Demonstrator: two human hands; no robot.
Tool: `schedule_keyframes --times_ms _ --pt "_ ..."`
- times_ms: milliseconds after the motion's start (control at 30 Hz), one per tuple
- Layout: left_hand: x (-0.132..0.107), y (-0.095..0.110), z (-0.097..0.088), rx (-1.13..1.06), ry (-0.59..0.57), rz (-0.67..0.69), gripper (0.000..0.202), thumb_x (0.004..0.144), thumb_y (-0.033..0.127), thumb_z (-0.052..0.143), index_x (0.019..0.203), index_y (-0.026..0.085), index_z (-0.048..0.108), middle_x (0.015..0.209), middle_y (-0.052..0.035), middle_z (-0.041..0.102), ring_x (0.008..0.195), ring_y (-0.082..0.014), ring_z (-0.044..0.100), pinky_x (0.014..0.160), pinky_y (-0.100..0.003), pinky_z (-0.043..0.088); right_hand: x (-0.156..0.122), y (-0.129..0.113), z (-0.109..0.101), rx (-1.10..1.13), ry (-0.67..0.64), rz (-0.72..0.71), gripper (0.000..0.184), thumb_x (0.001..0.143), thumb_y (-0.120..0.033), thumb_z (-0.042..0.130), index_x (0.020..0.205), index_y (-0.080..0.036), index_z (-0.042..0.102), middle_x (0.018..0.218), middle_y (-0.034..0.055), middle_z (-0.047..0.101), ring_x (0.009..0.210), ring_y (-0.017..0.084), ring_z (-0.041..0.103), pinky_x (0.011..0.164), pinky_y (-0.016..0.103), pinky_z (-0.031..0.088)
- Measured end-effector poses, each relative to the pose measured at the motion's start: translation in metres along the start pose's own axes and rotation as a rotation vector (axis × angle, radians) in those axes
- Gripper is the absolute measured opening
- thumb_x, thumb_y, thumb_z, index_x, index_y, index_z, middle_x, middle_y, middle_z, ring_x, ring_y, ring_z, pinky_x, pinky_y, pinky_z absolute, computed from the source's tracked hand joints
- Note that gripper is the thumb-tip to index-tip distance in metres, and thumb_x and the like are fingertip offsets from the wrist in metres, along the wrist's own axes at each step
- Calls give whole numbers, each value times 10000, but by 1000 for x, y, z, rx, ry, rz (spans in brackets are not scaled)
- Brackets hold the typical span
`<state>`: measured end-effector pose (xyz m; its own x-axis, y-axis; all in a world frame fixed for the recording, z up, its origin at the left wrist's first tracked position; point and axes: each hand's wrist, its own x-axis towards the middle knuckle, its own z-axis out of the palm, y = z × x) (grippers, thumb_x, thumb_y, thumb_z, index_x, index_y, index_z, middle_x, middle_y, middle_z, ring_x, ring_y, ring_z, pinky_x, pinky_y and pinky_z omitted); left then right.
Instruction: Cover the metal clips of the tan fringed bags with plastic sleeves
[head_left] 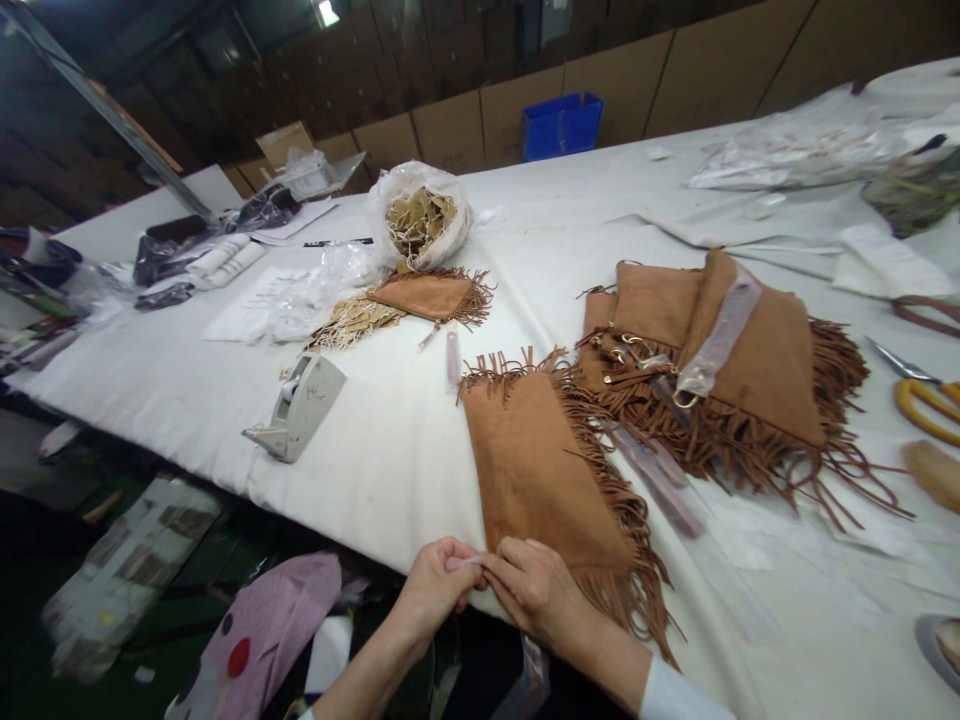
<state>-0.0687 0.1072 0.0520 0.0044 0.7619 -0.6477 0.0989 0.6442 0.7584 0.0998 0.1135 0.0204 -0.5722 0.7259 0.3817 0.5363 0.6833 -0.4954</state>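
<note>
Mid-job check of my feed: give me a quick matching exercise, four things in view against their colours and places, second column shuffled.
Things:
1. tape dispenser
2. frontmost fringed piece
3. bin
4. scissors

Colours and places:
A. blue, near the top of the picture
B. yellow-handled, at the picture's right edge
C. grey, in the picture's left half
D. brown, low and near the middle

Pairs: 1-C, 2-D, 3-A, 4-B

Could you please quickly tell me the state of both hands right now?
Left hand: closed, pinching a thin translucent strip.
Right hand: closed, apparently pinching the strip's other end; its fingertips partly hide it.
</note>
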Motion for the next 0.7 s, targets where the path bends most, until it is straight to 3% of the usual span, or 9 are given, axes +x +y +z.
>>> schedule_keyframes --times_ms 133,267,333,533,700 --pt "-5 12 -2 -190 -110 -190 151 633 170 673 760 102 626 641 -37 670 498 -72 551 477 -162 391 0 0 1 -40 12 -20 183 921 -211 456 864 -183 628 712 22 527 633 135 440 590 270 287" --pt "-4 23 -9 -290 -165 -366 269 759 334 629 789 70 668 683 -84 689 607 -130 639 556 -213 496 0 -1 1 -51 14 -44 228 941 -199 410 875 -165 625 690 22 517 612 132 417 571 273 263" --pt "0 25 -12 -255 -210 -393 304 775 370 637 779 68 671 663 -78 687 577 -124 634 555 -218 500 0 -1 1 -48 13 -54 239 947 -190 395 883 -163 624 681 19 516 603 132 405 571 274 259" --pt "12 26 -17 -163 -314 -446 359 641 359 781 652 20 666 552 -93 658 442 -126 574 475 -240 437 0 1 1 -34 51 -108 253 947 -202 401 848 -160 630 662 15 507 602 129 403 569 273 261" --pt "9 31 -19 -176 -363 -532 322 636 329 786 698 36 671 604 -98 672 523 -168 618 513 -260 442 0 3 1 -9 46 -94 269 946 -201 387 870 -171 643 674 18 508 599 126 404 565 268 272"
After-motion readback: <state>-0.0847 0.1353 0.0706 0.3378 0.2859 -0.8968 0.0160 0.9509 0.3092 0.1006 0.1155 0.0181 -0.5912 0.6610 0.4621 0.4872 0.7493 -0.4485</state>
